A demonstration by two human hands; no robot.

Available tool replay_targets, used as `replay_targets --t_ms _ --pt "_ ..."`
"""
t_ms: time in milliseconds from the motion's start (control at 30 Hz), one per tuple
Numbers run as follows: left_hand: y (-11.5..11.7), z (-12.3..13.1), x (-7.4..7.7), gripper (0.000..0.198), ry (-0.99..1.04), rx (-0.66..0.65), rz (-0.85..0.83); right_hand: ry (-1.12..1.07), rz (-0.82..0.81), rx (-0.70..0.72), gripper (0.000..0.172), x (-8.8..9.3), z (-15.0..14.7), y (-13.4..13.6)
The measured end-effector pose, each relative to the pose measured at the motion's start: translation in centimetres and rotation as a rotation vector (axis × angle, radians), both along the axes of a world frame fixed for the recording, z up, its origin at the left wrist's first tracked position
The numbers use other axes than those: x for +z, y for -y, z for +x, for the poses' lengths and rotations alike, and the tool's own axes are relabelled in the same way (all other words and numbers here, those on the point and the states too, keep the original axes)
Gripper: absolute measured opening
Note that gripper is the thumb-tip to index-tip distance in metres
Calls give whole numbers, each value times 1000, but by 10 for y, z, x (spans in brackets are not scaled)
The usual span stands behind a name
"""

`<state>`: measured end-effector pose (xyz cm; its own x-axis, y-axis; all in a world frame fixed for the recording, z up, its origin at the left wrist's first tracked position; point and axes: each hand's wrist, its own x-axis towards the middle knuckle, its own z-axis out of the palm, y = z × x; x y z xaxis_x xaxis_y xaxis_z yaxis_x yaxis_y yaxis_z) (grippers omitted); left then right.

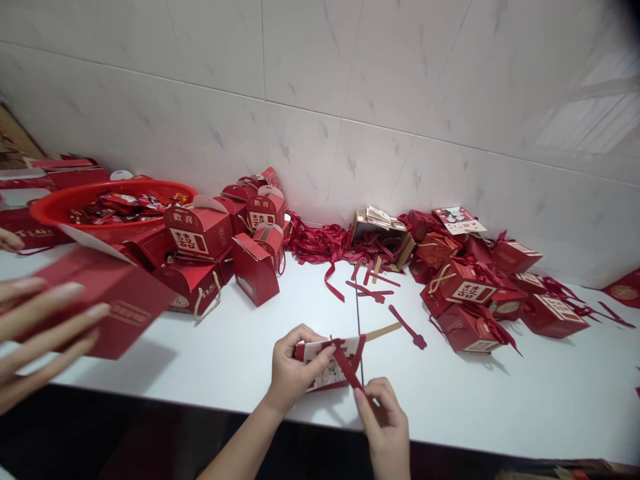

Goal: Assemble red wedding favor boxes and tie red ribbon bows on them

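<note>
Pinch grips confirmed, both sides.
Left hand (293, 375) pinching small box (353, 348); right hand (386, 427) pinching red ribbon (344, 365) laid across it.

Red basin (47, 212), loose ribbons (315, 243)

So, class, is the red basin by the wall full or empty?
Partly full: the red basin holds a heap of red packets reaching about its rim.

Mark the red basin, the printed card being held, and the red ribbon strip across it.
red basin (45, 212): head view, on its left rim.
printed card (351, 346): head view, on its white upper right corner.
ribbon strip (346, 368): head view, at the middle of the strip.
</note>
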<state>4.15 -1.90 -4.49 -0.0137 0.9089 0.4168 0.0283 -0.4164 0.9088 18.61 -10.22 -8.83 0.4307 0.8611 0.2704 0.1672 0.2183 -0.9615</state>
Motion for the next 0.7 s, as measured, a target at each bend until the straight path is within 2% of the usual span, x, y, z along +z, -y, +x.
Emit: replay_targets --t_ms 167,233,333,400,467,567,633,700 --pt "4 -2 -1 9 3 -92 36 -22 116 -152 15 30 30 -14" --pt "6 -3 -2 11 8 -144 93 -69 202 -184 22 47 33 -25" --pt "9 -4 -6 16 40 -167 210 -47 416 -172 35 68 30 -38" --pt "11 -5 -8 17 50 -183 271 15 464 -81 25 78 28 -44" --pt "12 -6 -9 17 33 -209 298 25 401 99 9 83 28 -50" --pt "12 -8 -9 14 4 -225 327 -31 229 372 18 84 31 -53" --pt "12 -8 -9 12 -7 -234 348 -26 117 450 19 83 32 -53" --pt "12 -8 -7 13 -14 -235 367 24 35 466 14 82 31 -49"
